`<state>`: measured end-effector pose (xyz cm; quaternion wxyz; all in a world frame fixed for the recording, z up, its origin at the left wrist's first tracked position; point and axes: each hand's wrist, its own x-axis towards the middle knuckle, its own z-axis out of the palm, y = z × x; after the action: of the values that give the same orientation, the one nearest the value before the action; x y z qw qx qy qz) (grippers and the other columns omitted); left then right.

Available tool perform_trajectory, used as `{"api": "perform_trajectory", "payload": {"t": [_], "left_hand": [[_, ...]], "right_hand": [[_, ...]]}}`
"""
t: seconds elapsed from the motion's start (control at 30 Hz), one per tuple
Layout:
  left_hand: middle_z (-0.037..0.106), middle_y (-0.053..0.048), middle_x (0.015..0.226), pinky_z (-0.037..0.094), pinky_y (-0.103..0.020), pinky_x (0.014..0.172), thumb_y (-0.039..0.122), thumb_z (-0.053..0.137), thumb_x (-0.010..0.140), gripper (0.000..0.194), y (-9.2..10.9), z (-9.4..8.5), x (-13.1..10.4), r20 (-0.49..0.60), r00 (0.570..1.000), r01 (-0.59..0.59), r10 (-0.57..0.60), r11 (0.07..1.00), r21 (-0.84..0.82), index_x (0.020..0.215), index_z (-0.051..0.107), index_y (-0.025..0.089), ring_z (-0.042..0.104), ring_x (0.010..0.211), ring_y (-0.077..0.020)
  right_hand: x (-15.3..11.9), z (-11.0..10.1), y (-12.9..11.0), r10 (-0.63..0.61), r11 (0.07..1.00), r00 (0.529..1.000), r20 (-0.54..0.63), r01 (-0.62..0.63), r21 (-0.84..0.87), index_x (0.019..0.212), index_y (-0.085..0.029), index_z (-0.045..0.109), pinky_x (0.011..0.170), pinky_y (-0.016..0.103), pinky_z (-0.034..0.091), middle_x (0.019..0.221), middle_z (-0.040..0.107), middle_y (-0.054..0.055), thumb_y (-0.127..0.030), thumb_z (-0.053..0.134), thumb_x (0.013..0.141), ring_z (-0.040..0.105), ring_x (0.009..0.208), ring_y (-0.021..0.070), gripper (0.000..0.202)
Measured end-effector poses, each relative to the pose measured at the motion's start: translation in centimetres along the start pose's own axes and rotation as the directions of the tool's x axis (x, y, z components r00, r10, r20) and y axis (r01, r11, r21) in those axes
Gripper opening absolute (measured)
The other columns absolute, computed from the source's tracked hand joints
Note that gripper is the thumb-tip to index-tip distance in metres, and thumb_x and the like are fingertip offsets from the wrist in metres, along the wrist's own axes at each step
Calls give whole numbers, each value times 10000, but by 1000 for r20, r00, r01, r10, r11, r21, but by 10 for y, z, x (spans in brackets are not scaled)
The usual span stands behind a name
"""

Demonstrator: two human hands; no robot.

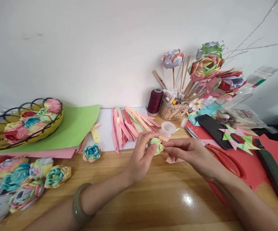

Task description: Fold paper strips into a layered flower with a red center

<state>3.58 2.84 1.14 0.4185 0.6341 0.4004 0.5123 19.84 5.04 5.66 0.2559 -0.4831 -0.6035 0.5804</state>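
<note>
A small green and pale yellow folded paper flower (156, 145) is held between both hands above the table's middle. My left hand (142, 152) closes round it from the left, with the thumb pressed on its front. My right hand (187, 152) pinches at the flower's right edge, where a bit of red shows. Whether its fingertips also grip a thread or paper strip is too small to make out. Just behind the hands lies a fan of folded paper strips (126, 125), pink, red, peach and green. A clear tape ring (168, 128) sits beside them.
At left stand a yellow basket (57, 119) of paper flowers and several loose flowers (27, 195). One blue flower (92, 153) lies nearer the middle. Red-handled scissors (227, 160), a black phone (213, 131) and a dark cutter (273, 173) lie right. Behind are a thread spool (155, 102) and stick-filled holder (172, 110).
</note>
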Motion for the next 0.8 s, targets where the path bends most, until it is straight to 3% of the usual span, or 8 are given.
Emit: {"api": "perform_trajectory", "payload": {"t": [0.17, 0.3, 0.4, 0.5, 0.6, 0.7, 0.8], "left_hand": [[422, -67, 1090, 370, -320, 930, 275, 401, 871, 245, 1, 2, -1, 13, 1000, -1, 1, 1000, -27, 1096, 488, 232, 416, 1079, -168], [398, -69, 1104, 391, -314, 921, 268, 440, 853, 243, 1, 4, -1, -5, 1000, -5, 5, 1000, -30, 1090, 482, 235, 398, 1105, -170], [404, -65, 1097, 368, -333, 953, 253, 450, 849, 235, 0, 4, 0, -30, 999, -40, 40, 999, -15, 1081, 482, 236, 394, 1112, -172], [410, -65, 1082, 386, -352, 932, 260, 453, 845, 228, -1, 3, 0, -54, 997, -57, 56, 998, -18, 1069, 487, 237, 408, 1094, -186], [414, -65, 1071, 413, -352, 896, 272, 453, 843, 222, -2, 3, 0, -60, 996, -74, 71, 996, -41, 1060, 491, 241, 426, 1071, -194], [415, -66, 1068, 424, -347, 885, 273, 459, 839, 215, -2, 3, 0, -55, 995, -87, 85, 995, -54, 1049, 497, 243, 429, 1068, -195], [414, -72, 1072, 428, -353, 885, 270, 468, 836, 215, -2, 3, 0, -60, 995, -82, 79, 995, -61, 1046, 497, 239, 426, 1071, -199]], "right_hand": [[-1, 9, 1, -127, 966, 983, -133, 92, -241, 716, -146, 639, 485, 238, 443, 614, 612, 18, -322, 552, 716, 557, 526, 122, 196], [-6, 18, 3, -368, 831, 896, -247, 198, -521, 664, -165, 601, 499, 244, 429, 582, 589, 10, -226, 520, 725, 539, 524, 124, 118], [-8, 21, 3, -455, 793, 854, -253, 259, -551, 660, -171, 586, 502, 241, 425, 583, 572, 9, -227, 526, 740, 515, 528, 118, 114], [-7, 18, 1, -365, 888, 906, -214, 270, -373, 704, -172, 591, 517, 239, 444, 641, 580, 13, -290, 535, 758, 524, 569, 121, 141], [-4, 12, -1, -145, 984, 983, -116, 131, -124, 747, -174, 610, 505, 230, 449, 676, 573, 8, -397, 555, 748, 526, 576, 115, 230], [0, 9, -1, -18, 1000, 998, -57, 18, 2, 731, -169, 616, 506, 219, 438, 661, 548, -3, -442, 609, 700, 503, 555, 97, 274], [1, 9, 0, -9, 1000, 998, -62, 11, 25, 731, -165, 608, 507, 216, 427, 658, 528, -4, -446, 628, 685, 481, 560, 94, 285]]}}
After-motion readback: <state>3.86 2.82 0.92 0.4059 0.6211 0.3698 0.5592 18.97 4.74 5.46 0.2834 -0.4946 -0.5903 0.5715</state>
